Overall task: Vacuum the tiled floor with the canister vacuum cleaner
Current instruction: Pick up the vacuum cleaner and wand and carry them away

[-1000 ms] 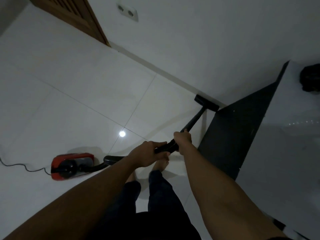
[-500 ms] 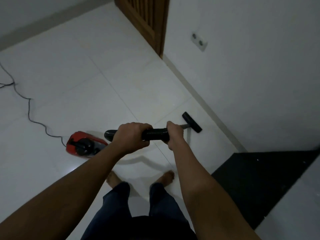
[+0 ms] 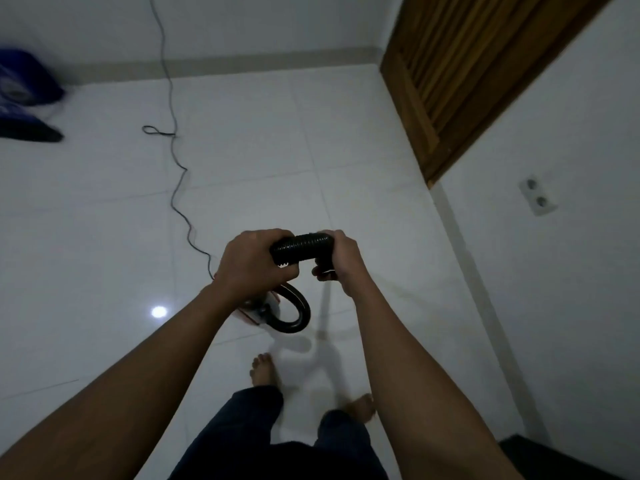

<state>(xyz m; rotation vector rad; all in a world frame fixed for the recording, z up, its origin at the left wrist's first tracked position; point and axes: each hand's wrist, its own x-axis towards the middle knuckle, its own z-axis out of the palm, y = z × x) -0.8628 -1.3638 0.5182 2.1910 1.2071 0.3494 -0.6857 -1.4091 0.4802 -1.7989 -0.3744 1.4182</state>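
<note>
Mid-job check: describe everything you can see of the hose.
The hose is black, ribbed and flexible, and looks like plastic. A short stretch runs about level between the left hand and the right hand, both of which grip it. Below the left hand it sweeps in a loop down to the red canister, which is mostly hidden. The hose's far end, past the right hand, cannot be seen.

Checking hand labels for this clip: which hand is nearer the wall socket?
Right. The right hand, gripping the hose, is on the side of the wall socket; the left hand grips the hose farther from it.
</note>
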